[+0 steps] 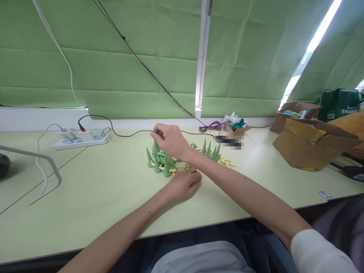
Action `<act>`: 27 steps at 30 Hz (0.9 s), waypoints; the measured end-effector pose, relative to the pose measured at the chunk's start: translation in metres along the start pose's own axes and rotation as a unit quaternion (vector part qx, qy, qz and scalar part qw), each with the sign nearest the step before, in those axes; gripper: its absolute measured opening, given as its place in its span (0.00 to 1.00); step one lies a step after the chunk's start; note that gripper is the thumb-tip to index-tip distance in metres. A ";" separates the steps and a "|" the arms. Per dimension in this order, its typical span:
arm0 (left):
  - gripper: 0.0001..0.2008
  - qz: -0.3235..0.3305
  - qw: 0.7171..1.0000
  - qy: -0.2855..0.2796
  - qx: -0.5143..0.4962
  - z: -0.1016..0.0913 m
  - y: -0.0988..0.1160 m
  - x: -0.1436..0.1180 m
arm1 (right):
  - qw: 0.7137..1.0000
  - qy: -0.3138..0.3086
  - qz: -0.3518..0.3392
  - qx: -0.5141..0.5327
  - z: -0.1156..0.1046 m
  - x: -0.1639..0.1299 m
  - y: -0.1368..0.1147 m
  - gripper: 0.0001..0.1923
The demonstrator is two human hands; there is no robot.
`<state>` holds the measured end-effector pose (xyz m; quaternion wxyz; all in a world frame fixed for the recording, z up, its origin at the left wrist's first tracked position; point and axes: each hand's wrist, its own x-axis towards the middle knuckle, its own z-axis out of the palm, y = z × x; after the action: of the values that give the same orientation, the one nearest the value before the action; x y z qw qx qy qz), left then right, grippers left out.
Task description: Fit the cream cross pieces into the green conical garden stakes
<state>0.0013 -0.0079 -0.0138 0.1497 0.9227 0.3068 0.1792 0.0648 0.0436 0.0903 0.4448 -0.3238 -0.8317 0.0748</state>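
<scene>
Right hand: (170, 141) raised over the bench, fingertips pinched together on the tip of a green cone piece (155, 145) standing on top of the green cone cluster (159, 161)
Left hand: (184, 184) lying low on the bench (85, 197) just in front of the cluster, fingers curled down among small yellow connector pieces (174, 171); cannot tell whether anything is gripped
Cluster: near the middle of the bench, several green cones upright and close together, yellow bits scattered round its base
Second group: more green cones (212, 151) upright just to the right, behind the right forearm, with yellow pieces (226, 162) beside them
Risk, tipping: tall narrow cones likely to topple under sideways pull from the pinch
Risk, forearm: right forearm crossing close to the second group; a low sweep could knock those cones over
Risk, scatter: loose yellow pieces under the left hand easily pushed away
Risk, cable: black cable (125, 133) running just behind the cluster; could snag on a backward reach
Edges: near edge well apart from the cluster; back edge against the wall under green blinds (113, 57)
Open room: wide bare surface to the left front; power strip (81, 138) at the left rear; cardboard boxes (307, 146) crowding the right
</scene>
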 end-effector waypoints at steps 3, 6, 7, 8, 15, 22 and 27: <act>0.12 0.002 1.000 -0.001 -0.001 0.000 -0.001 0.000 | 1.000 -0.024 0.015 -0.006 0.006 0.009 0.001 0.14; 0.12 0.001 1.000 -0.002 -0.002 0.001 -0.002 0.000 | 0.995 -0.081 0.046 0.019 0.008 0.012 0.002 0.16; 0.12 0.001 1.000 0.000 -0.004 0.001 -0.002 0.000 | 0.993 -0.099 0.054 0.027 0.009 0.012 0.003 0.16; 0.12 0.001 1.000 0.001 -0.006 0.001 -0.002 -0.001 | 0.991 -0.113 0.059 0.031 0.009 0.012 0.003 0.17; 0.11 0.001 1.000 0.004 -0.028 -0.001 0.000 -0.001 | 0.978 -0.184 0.099 0.026 0.018 0.009 0.007 0.20; 0.11 0.005 1.000 0.001 -0.022 -0.001 0.001 -0.001 | 0.972 -0.200 0.123 0.018 0.021 0.008 0.007 0.22; 0.11 -0.003 1.000 0.000 -0.017 -0.001 0.000 -0.001 | 0.975 -0.185 0.119 0.018 0.014 0.004 0.002 0.19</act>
<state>0.0007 -0.0083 -0.0130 0.1658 0.9191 0.3067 0.1836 0.0531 0.0495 0.0845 0.2768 -0.3923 -0.8539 0.2010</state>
